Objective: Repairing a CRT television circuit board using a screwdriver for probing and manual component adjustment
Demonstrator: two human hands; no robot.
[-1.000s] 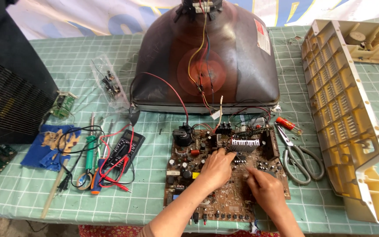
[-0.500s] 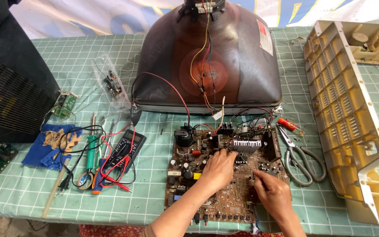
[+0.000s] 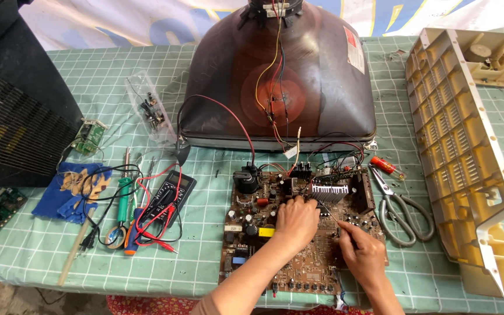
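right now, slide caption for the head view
Both hands, left hand and right hand, on a brown circuit board below a picture tube.

An electronics repair workshop: on a bench (image 3: 205,76) under a green checked cloth sit a bare picture tube (image 3: 322,76), its circuit board (image 3: 252,233), a multimeter (image 3: 173,192), scissors (image 3: 401,213) and a cream plastic casing (image 3: 462,151).

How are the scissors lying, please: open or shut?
Shut: the scissors lie flat on the mat right of the board, blades together.
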